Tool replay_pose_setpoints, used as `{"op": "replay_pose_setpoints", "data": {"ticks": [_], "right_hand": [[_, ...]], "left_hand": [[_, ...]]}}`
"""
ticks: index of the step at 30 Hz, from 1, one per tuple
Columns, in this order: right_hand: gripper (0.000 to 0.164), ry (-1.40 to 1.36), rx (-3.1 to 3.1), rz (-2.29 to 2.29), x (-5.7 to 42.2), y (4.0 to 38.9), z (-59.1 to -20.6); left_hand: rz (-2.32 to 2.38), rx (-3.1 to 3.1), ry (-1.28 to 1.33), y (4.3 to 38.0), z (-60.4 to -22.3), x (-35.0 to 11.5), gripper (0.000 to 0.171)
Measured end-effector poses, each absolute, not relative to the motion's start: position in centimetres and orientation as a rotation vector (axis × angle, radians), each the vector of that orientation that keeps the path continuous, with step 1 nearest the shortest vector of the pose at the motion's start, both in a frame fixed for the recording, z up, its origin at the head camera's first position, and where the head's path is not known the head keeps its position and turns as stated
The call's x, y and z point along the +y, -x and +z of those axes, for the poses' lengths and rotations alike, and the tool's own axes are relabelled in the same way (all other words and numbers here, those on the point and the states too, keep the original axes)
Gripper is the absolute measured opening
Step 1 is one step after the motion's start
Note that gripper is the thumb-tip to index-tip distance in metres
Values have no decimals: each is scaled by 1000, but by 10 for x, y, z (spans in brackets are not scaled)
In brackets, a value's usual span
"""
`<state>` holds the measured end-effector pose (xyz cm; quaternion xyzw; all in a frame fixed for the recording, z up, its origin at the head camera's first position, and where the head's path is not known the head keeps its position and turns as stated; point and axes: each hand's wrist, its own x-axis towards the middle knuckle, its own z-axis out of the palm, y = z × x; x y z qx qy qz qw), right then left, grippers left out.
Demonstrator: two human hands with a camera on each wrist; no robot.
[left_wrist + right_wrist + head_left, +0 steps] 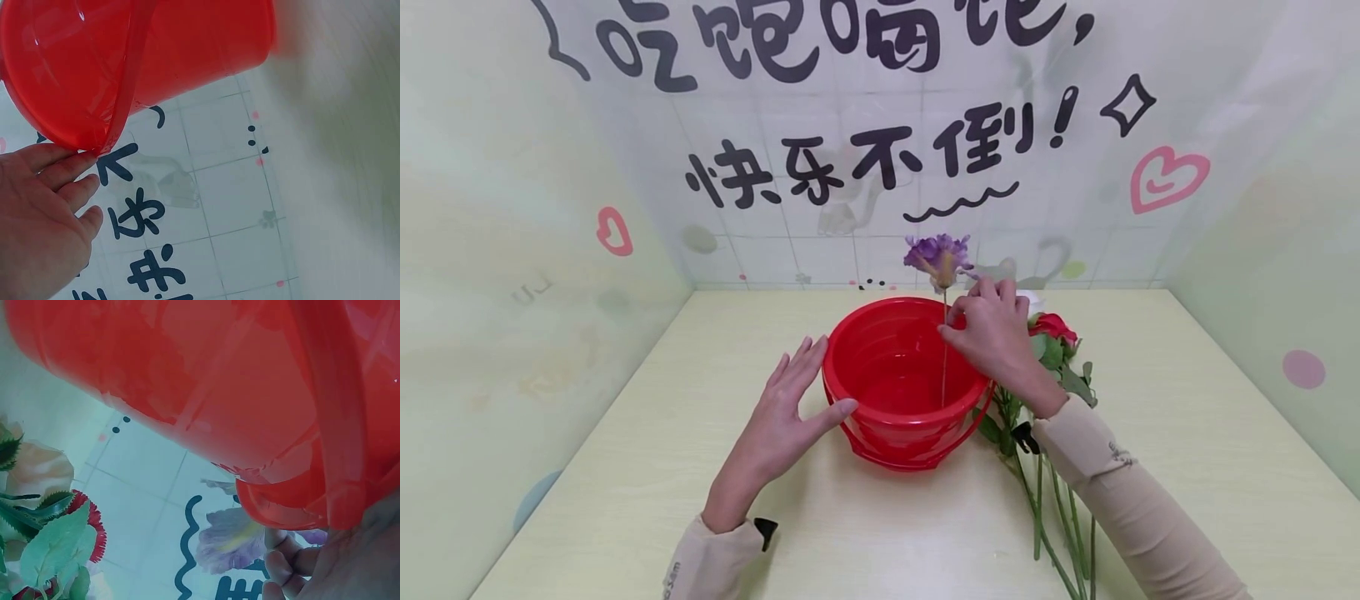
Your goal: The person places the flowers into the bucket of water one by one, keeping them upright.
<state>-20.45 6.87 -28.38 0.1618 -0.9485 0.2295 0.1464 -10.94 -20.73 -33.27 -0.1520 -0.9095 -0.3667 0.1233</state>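
Note:
A red plastic bucket (891,429) stands upright on the table. Over its right side, my right hand (992,329) pinches the thin stem of a purple flower (938,258), thumb against fingers. The stem runs down inside the bucket, bloom above the rim. My left hand (782,421) is at the bucket's left rim with fingers and thumb spread; in the left wrist view its fingertips (87,159) touch the rim beside the handle (128,75). The right wrist view has the purple petals (228,540) partly hidden behind the bucket.
To the bucket's right lie several more flowers, with a red bloom (1054,327), a white one (1032,302) and long green stems (1060,508) reaching toward the near edge. The pale table (662,450) is bounded by printed walls at the back and sides.

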Motion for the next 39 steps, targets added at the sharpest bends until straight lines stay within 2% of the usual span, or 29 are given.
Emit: {"op": "replay_pose_setpoints", "data": {"ticks": [26, 39], "right_hand": [[17, -437, -2728, 734, 72, 206, -287], [20, -523, -2526, 1268, 103, 210, -296]], "left_hand": [[-1069, -2655, 440, 109, -334, -207, 88], [-1077, -2668, 437, 113, -334, -206, 88]]}}
